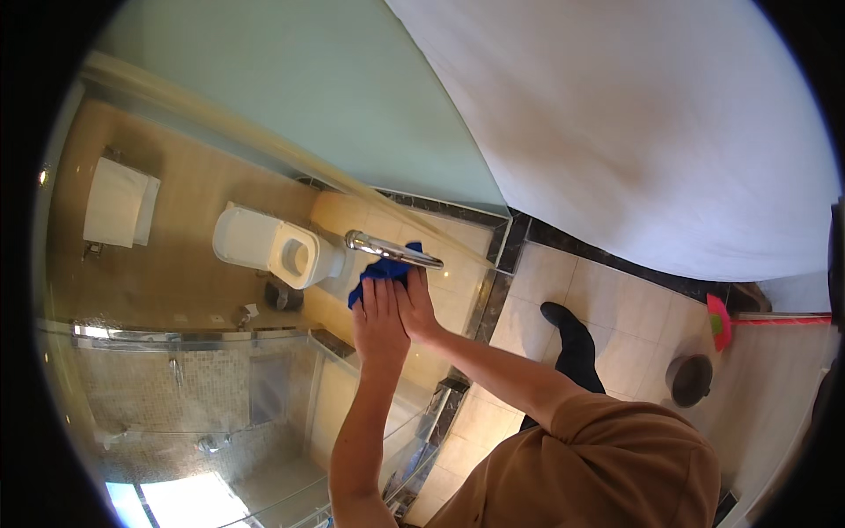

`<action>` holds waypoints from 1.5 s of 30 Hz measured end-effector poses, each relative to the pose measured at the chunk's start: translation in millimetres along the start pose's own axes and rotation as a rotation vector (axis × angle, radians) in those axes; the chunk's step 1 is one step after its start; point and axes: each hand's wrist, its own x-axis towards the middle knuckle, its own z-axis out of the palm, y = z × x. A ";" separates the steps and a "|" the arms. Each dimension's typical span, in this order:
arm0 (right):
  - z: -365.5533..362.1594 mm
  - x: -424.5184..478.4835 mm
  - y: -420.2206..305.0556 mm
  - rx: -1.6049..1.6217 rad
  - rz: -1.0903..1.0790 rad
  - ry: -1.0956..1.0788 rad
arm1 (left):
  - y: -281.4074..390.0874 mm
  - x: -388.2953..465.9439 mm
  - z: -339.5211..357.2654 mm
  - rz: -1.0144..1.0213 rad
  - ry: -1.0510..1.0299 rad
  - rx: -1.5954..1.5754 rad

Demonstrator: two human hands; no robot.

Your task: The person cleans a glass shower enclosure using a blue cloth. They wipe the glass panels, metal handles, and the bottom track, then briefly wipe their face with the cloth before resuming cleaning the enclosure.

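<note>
A chrome bar door handle [394, 253] stands out from a clear glass door. A dark blue cloth [383, 269] is bunched against it, partly behind the bar. My left hand [381, 325] lies on the cloth with its fingers stretched over the lower edge. Close beside it, my right hand [418, 305] holds the cloth just under the handle, its fingertips partly hidden by the bar. The two hands touch each other.
Through the glass stand a white toilet [297, 256] with its lid raised and a towel [119, 202] on a rail. A pale curtain [647, 132] hangs at the right. Near my foot are a dark bin [689, 381] and a pink brush head [719, 322] with a red-striped handle.
</note>
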 end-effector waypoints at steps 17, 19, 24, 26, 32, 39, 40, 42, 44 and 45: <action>-79.4 6.1 153.9 0.876 1.455 0.304 | 88.4 8.6 52.5 -0.320 -0.046 -1.049; -88.2 18.3 164.6 0.941 1.313 0.273 | 87.9 29.1 37.9 -0.497 0.054 -1.259; -92.0 40.6 110.0 0.809 0.937 0.033 | 84.4 58.1 14.8 -0.494 0.302 -1.543; -80.0 49.9 106.0 0.551 0.685 -0.022 | 88.2 64.8 20.4 -0.546 0.238 -1.751; -76.2 89.0 29.6 0.479 0.333 -0.333 | 95.5 62.9 23.5 -0.611 0.170 -1.890; -62.2 151.3 -11.8 -0.123 -0.382 -0.426 | 98.3 78.3 -18.9 -0.812 0.218 -2.080; -56.6 156.5 -8.8 -0.138 -0.401 -0.377 | 99.9 76.4 -17.1 -0.818 0.185 -1.999; -49.8 157.2 8.8 -0.271 -0.370 -0.290 | 104.6 66.9 -7.1 -0.835 0.118 -1.836; -47.3 149.8 75.5 -0.399 -0.231 -0.195 | 107.4 69.4 -2.9 -0.802 0.055 -1.675; -55.8 142.5 103.7 -0.419 -0.187 -0.228 | 107.6 71.8 -2.9 -0.789 0.027 -1.594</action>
